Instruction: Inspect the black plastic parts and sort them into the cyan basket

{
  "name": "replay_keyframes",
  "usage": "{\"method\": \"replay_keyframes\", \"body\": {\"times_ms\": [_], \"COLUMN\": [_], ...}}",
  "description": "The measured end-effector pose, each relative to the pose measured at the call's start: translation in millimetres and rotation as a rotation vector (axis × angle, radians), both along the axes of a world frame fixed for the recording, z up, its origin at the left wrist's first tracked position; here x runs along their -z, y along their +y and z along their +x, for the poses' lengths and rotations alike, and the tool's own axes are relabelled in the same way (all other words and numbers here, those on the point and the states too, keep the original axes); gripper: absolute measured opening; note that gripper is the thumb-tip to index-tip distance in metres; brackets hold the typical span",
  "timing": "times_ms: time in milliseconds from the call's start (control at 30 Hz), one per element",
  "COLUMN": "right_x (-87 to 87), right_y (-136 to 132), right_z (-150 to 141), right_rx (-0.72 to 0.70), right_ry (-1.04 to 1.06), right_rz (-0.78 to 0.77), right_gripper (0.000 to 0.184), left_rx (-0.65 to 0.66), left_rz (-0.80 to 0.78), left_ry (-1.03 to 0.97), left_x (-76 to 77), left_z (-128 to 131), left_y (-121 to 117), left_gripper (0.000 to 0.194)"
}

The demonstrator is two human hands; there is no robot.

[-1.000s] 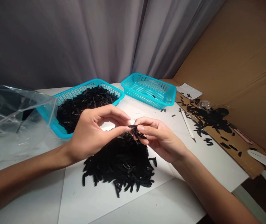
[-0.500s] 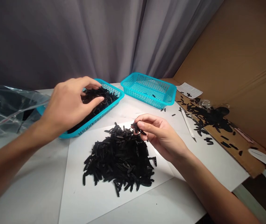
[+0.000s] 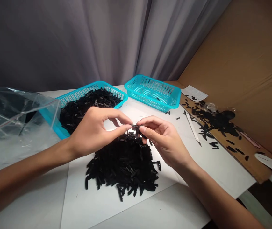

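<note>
Left hand point(image 3: 95, 132): above the left side of the counter point(image 3: 164, 210); grip narrowed to a pinch, thumb and forefinger tips meeting at the left end of the held black pieces point(image 3: 136, 127).
Right hand point(image 3: 166, 140): facing the left; grip closed down between thumb and fingers around the same small cluster, whose exact count cannot be told.
Held black pieces: between the two hands, raised over the far edge of the pile.
Pile point(image 3: 126, 168): many slender black pieces, heaped loosely on a white sheet point(image 3: 85, 206) at the near centre.
Left basket point(image 3: 72, 97): turquoise, perforated, filled with similar black pieces; partly hidden by the left hand.
Right basket point(image 3: 147, 92): turquoise, at the far side, with a single dark piece point(image 3: 158, 99) on its floor.
Clear plastic bag point(image 3: 18, 127): at the left, overlapping the left basket in view.
Right margin: scattered black pieces point(image 3: 218, 122) on a cardboard strip point(image 3: 250, 167); a white pencil-like tool point(image 3: 192, 128) lies near them.
Background: a grey curtain point(image 3: 102, 38).
</note>
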State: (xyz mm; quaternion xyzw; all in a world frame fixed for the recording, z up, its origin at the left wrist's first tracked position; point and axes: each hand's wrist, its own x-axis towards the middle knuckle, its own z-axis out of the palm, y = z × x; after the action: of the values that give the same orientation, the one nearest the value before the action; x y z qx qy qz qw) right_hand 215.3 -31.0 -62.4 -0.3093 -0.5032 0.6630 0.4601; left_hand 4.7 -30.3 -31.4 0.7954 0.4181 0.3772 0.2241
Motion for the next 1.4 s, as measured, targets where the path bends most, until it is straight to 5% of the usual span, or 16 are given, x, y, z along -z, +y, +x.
{"method": "replay_keyframes", "body": {"times_ms": [433, 1133, 1400], "right_x": [-4.3, -12.1, -6.3], "right_y": [-3, 2, 0], "right_z": [-1, 3, 2], "right_rx": [0.107, -0.203, -0.102], "right_ry": [-0.148, 0.021, 0.001], "right_rz": [0.164, -0.198, -0.130], "right_gripper": [0.007, 0.010, 0.009], "left_rx": [-0.035, 0.170, 0.108], "left_rz": [-0.080, -0.658, -0.607], "left_ry": [-0.122, -0.425, -0.398], "left_x": [3.1, 12.1, 14.6], "left_z": [2, 2, 2], "left_y": [-3, 2, 2], "left_gripper": [0.007, 0.007, 0.013]}}
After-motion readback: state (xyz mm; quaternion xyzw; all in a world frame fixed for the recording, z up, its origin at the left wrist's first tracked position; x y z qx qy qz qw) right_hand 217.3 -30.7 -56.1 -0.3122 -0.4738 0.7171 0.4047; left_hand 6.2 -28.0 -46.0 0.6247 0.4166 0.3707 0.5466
